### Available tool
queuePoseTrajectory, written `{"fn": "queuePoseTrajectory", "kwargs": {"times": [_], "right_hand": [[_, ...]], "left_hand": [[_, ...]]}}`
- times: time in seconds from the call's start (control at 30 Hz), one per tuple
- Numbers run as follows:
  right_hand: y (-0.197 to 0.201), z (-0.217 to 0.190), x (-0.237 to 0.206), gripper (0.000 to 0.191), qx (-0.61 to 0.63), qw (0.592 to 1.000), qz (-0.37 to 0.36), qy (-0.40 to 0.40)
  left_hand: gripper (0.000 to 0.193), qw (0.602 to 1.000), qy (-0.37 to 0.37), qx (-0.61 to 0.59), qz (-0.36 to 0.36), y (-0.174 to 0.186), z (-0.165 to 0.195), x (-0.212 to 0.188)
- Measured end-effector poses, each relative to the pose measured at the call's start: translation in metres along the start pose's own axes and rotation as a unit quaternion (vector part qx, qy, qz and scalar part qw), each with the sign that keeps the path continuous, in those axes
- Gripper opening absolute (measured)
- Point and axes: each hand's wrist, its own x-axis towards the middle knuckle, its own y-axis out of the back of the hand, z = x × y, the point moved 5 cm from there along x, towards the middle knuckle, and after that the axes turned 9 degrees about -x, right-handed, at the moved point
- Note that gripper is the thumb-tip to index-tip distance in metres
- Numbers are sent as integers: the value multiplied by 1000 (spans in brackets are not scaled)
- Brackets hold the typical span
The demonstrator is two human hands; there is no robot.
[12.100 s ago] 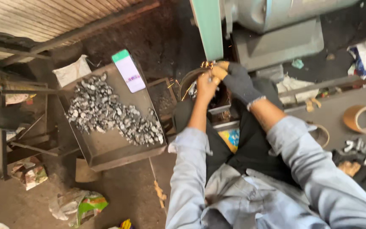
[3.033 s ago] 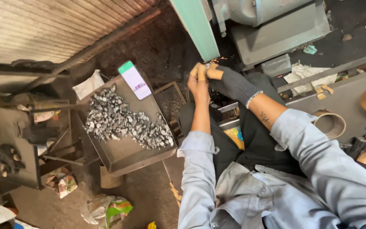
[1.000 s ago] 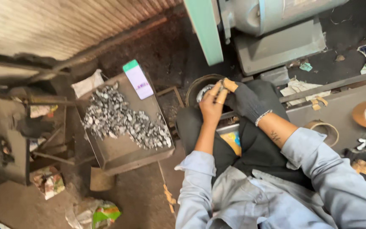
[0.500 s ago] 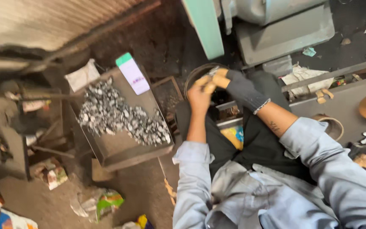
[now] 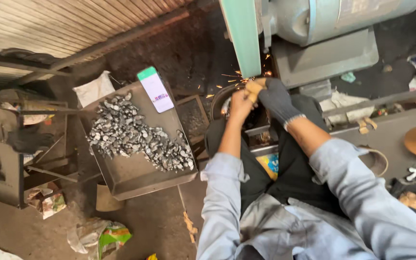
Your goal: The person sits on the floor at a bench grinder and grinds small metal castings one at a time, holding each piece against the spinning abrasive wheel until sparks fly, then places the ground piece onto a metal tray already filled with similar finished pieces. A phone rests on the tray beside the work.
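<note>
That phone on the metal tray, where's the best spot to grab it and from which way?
Probably by its two long edges, near the upper end, coming from above. The phone lies screen-up at the back corner of the tray, so its sides show. Its lower end sits close to the pile of small metal pieces, leaving less room there. Both hands, the left hand and gloved right hand, are at the grinder.

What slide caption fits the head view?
Both hands, left hand bare, right hand gloved, press a small piece against the sparking grinder.
</note>
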Motion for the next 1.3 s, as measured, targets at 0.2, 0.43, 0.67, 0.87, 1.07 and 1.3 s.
{"fn": "queuePoseTrajectory", "kwargs": {"times": [0.2,0.43,0.67,0.87,1.07,1.3], "right_hand": [[7,-25,-21,29,-130,978,95,131],[5,-27,-38,30,-163,961,171,143],[-8,16,-24,27,207,974,-85,-17],[-40,16,1,26,420,882,-210,31],[-45,-3,0,49,199,942,-236,131],[-38,16,-40,62,-335,930,-133,77]], "left_hand": [[24,961,-237,139,-3,4,16,-9],[25,968,-236,9,84,-4,22,-43],[29,951,-68,-299,34,1,10,-49],[30,933,-156,-296,130,8,31,-3],[35,903,-189,-352,160,28,31,-6],[50,933,-299,153,131,12,137,-159]]}}
